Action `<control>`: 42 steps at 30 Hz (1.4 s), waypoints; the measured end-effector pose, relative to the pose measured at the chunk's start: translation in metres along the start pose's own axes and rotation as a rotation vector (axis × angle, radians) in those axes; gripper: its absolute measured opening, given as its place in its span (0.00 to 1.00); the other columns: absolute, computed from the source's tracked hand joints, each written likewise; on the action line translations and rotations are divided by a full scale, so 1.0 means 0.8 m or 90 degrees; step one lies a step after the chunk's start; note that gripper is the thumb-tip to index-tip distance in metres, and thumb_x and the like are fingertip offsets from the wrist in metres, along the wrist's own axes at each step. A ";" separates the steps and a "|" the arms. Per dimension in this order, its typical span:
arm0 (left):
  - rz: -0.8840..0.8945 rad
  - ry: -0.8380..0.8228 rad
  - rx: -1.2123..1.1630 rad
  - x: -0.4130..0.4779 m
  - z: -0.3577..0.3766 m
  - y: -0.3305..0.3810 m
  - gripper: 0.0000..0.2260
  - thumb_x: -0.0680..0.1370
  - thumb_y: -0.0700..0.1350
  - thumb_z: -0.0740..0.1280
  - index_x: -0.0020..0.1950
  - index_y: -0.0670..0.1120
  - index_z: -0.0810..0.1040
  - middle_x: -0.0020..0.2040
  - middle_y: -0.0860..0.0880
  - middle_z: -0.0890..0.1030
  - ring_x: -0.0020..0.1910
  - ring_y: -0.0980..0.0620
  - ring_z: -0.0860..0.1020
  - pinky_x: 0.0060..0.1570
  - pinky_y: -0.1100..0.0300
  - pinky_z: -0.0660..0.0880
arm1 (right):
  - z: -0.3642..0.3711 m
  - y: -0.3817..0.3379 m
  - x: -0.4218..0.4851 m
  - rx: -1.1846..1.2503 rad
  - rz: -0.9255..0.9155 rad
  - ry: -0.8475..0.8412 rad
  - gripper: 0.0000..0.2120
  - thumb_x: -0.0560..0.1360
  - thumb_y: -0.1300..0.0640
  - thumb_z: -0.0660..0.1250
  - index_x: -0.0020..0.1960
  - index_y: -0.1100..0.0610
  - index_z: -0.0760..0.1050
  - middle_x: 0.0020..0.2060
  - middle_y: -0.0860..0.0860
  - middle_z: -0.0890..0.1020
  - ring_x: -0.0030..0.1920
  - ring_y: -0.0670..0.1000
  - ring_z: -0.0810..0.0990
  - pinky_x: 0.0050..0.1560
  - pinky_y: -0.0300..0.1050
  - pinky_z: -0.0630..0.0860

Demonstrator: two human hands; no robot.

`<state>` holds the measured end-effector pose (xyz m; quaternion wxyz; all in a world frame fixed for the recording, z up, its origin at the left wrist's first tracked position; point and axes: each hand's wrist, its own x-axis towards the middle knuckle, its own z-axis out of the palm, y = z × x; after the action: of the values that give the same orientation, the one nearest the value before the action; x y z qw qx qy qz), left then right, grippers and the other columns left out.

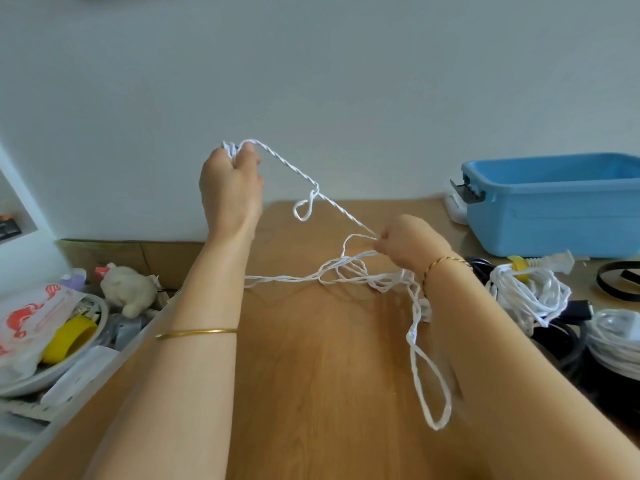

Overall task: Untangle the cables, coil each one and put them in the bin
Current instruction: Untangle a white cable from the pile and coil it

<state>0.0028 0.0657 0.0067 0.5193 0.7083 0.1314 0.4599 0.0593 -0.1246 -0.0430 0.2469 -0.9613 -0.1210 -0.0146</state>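
Early on: left hand and right hand both pinch the twisted white cable above the table, still tangled; bin behind right hand looks empty, other cables wait beside it

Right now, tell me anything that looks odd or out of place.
The white cable between the left hand and right hand is twisted on itself, with a stray loop midway and a snarl by the right hand.
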 end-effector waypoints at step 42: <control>-0.341 -0.267 -0.305 -0.010 -0.019 0.028 0.17 0.82 0.49 0.53 0.39 0.43 0.74 0.20 0.55 0.63 0.16 0.59 0.58 0.16 0.71 0.53 | 0.014 -0.003 0.004 0.128 0.111 0.111 0.10 0.75 0.58 0.59 0.45 0.59 0.79 0.40 0.56 0.78 0.42 0.60 0.77 0.46 0.48 0.72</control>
<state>-0.0199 0.0599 0.0220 0.7865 0.5862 0.0917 0.1716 0.0615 -0.1166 -0.0519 0.3519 -0.9337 -0.0159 -0.0644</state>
